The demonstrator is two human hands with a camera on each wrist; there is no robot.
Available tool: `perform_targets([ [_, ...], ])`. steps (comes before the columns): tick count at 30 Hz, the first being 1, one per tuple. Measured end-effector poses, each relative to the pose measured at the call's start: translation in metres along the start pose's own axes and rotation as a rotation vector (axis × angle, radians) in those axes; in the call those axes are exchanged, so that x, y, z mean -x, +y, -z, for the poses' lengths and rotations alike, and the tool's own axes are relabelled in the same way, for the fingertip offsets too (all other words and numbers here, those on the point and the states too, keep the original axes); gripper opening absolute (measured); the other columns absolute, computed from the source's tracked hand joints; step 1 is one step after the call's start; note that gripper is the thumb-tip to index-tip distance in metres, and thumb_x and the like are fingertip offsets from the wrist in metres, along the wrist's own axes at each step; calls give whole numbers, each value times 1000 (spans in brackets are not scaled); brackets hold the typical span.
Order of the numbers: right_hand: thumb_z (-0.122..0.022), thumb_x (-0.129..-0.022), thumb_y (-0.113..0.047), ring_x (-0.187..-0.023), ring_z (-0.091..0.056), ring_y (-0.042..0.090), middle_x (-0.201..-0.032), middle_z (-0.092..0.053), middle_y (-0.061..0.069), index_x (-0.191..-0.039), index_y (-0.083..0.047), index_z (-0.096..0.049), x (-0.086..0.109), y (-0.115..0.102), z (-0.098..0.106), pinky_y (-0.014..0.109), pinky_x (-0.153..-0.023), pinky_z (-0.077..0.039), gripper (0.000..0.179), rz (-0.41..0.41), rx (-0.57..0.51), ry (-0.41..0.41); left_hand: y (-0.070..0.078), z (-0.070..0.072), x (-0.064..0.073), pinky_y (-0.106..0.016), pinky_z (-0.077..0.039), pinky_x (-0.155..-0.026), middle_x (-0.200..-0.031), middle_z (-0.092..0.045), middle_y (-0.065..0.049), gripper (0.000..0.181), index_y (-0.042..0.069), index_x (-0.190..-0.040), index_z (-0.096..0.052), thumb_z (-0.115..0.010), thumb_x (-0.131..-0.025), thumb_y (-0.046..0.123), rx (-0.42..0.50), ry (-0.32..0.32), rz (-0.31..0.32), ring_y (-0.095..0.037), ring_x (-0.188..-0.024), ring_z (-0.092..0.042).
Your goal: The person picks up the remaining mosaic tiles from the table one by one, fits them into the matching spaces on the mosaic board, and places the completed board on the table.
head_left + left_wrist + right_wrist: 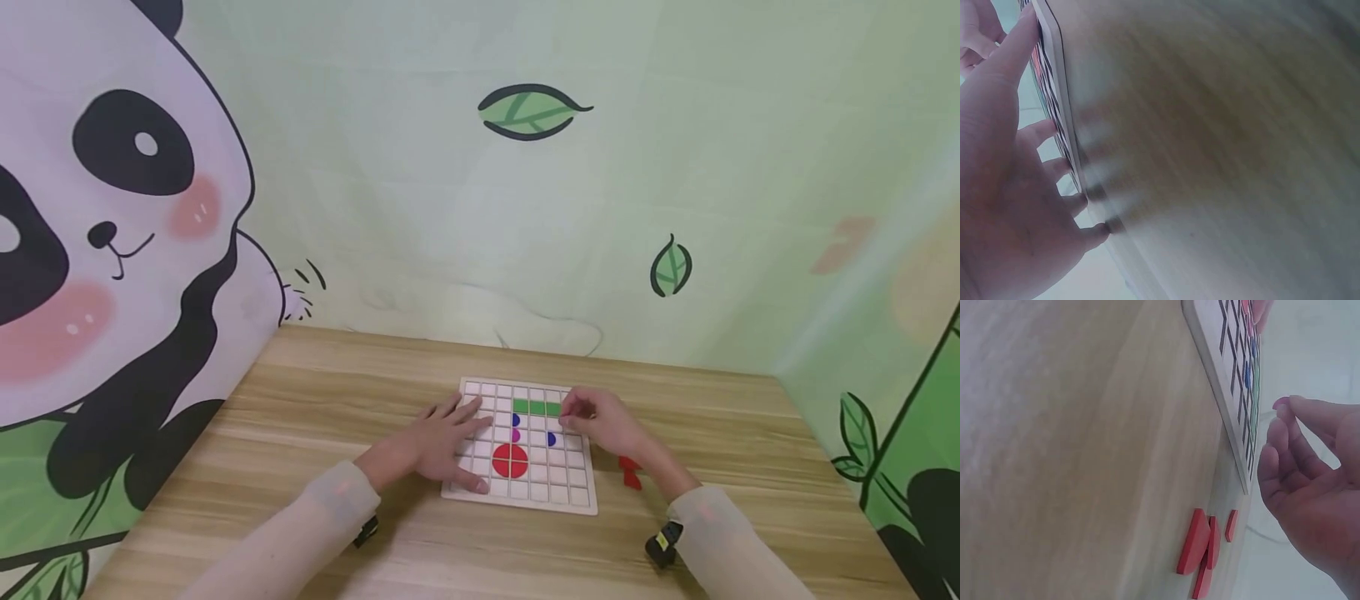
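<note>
A white board with a square grid [558, 493] lies on the wooden table. My left hand [442, 442] rests on its left side, fingers spread, with the thumb near the front edge. Over the board's upper right part, my right hand [606, 418] pinches a small magenta piece [1281, 402] between thumb and fingertip. On the grid are a green strip [536, 407], a blue half circle [515, 420] above a magenta one [516, 435], and another blue half circle [551, 439] to the right. A red circle [510, 460] made of quarters sits lower down.
Several loose red pieces [1195, 540] lie on the table to the right of the board, partly under my right forearm in the head view. Behind the table [360, 375] hangs a pale green backdrop [420, 208] with a panda and leaves.
</note>
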State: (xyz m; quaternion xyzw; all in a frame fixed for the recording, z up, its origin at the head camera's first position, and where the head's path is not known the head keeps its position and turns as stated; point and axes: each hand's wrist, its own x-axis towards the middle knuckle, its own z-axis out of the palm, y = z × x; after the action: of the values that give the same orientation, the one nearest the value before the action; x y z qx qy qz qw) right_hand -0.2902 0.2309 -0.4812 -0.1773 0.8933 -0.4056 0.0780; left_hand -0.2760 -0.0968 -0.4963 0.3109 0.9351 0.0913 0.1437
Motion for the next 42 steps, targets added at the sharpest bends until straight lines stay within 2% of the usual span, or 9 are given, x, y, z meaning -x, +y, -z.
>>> perform_targets([
  [5, -75, -100, -9, -94, -61, 23, -99, -70, 1, -104, -12, -74, -2, 2, -1, 36, -87, -54, 5, -13, -1, 5, -1, 0, 0, -68, -12, -126, -179, -7, -4, 111, 29, -170, -27, -66, -82, 85, -14, 3, 2, -40, -163, 0],
  [9, -75, -100, -9, -93, -61, 22, -99, -70, 0, -104, -12, -74, -4, 5, -3, 33, -86, -54, 6, -37, 9, 16, -1, 0, -1, -68, -12, -126, -179, -6, -4, 112, 30, -170, -27, -66, -82, 86, -14, 1, -1, -40, -163, 1],
  [15, -72, -100, -4, -92, -61, 20, -98, -70, 0, -104, -10, -73, -5, 5, -6, 33, -85, -54, 7, -20, 40, 10, -2, -2, -1, -68, -13, -126, -179, -8, -4, 112, 29, -170, -28, -66, -82, 85, -4, 1, -7, -41, -163, 0],
  [24, -71, -101, -3, -92, -62, 20, -99, -70, 2, -111, -6, -73, -10, 0, -10, 35, -86, -56, 11, -22, 82, 24, -1, -1, -1, -68, -12, -126, -179, -7, -4, 110, 29, -170, -28, -67, -82, 84, 5, 0, -1, -40, -163, 1],
  [30, -71, -100, -2, -87, -61, 18, -94, -68, 1, -104, -6, -71, -16, 1, -15, 32, -81, -55, 6, -21, 95, 40, -2, -2, -2, -67, -12, -126, -179, -7, -3, 110, 31, -170, -27, -66, -82, 85, 4, 0, 3, -40, -163, 1],
  [34, -71, -100, -4, -88, -61, 18, -94, -68, -1, -102, -9, -74, -18, 2, -18, 35, -83, -55, 6, -28, 112, 40, -2, -2, -2, -67, -12, -127, -179, -7, -3, 111, 31, -170, -27, -66, -82, 85, 8, -1, 4, -39, -163, 1],
  [42, -74, -99, -6, -94, -62, 17, -103, -70, -1, -109, -11, -78, -19, 2, -22, 38, -89, -56, 12, -36, 161, 40, -2, -1, 0, -67, -13, -126, -179, -7, -3, 111, 30, -170, -27, -65, -82, 85, 0, -1, -2, -41, -163, 1],
])
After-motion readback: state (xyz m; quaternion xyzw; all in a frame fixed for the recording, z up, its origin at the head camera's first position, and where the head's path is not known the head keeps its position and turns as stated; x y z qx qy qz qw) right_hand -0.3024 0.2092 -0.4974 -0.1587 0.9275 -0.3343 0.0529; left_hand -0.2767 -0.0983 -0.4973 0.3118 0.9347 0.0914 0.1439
